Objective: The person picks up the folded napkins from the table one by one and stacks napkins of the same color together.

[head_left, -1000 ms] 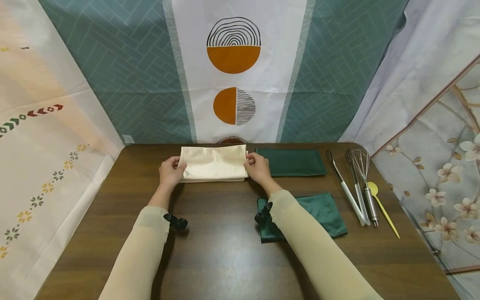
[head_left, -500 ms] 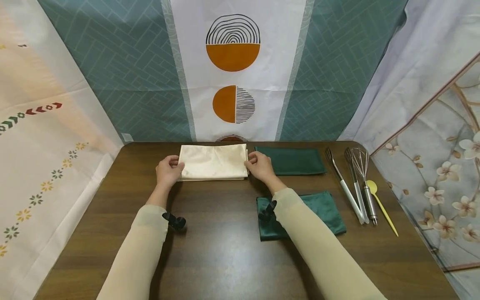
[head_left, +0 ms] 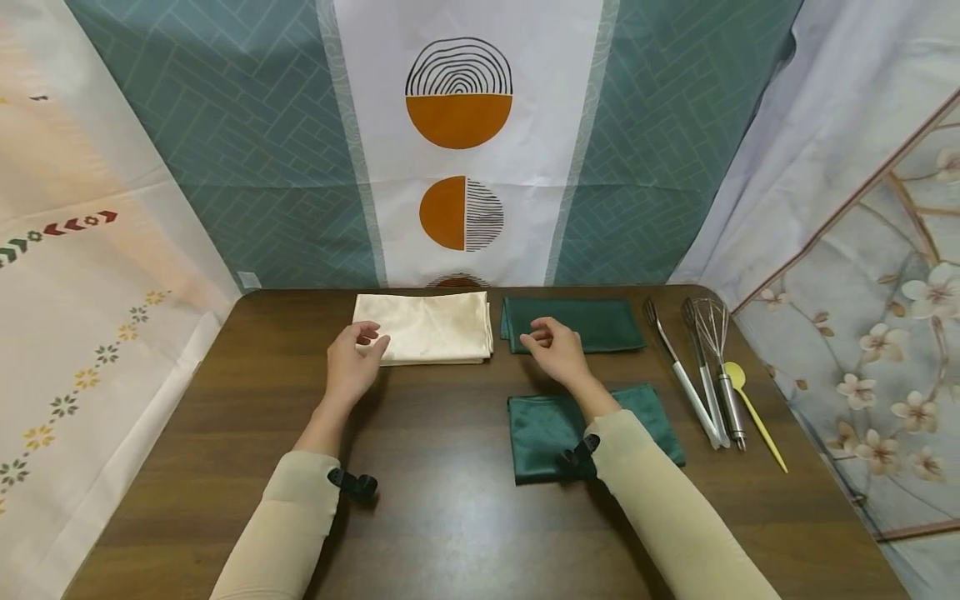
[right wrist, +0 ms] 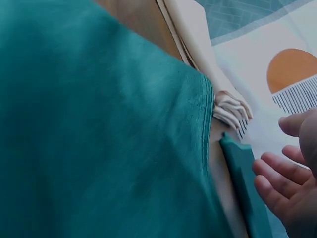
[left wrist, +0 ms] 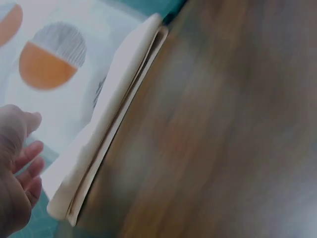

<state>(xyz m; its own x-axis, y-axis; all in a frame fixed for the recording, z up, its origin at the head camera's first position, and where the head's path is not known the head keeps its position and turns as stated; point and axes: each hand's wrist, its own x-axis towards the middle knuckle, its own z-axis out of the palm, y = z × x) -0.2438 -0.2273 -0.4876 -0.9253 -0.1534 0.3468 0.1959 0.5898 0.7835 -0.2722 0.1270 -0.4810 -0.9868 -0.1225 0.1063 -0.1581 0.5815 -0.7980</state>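
A cream satin cloth (head_left: 431, 329), folded into a rectangle, lies at the back edge of the table. My left hand (head_left: 352, 358) hovers over its near left corner, fingers loosely bent and holding nothing. In the left wrist view the folded layers of the cream cloth (left wrist: 106, 124) show along its edge, apart from the left hand (left wrist: 17, 168). My right hand (head_left: 558, 350) hangs in front of a folded dark green cloth (head_left: 600, 325), its fingers relaxed around nothing. Another folded green cloth (head_left: 543, 433) lies nearer, partly under the right forearm; this green cloth (right wrist: 124, 114) fills much of the right wrist view.
On the right lie a long-handled fork (head_left: 682, 375), another white-handled utensil (head_left: 708, 392), a wire whisk (head_left: 723, 367) and a yellow spoon (head_left: 753, 412). Fabric hangs behind the table (head_left: 450, 500) and along both sides.
Both hands have let go of the cream cloth's ends. The right hand has moved right toward the back green cloth; the left has drawn slightly nearer and inward. The cream cloth stays on the table.
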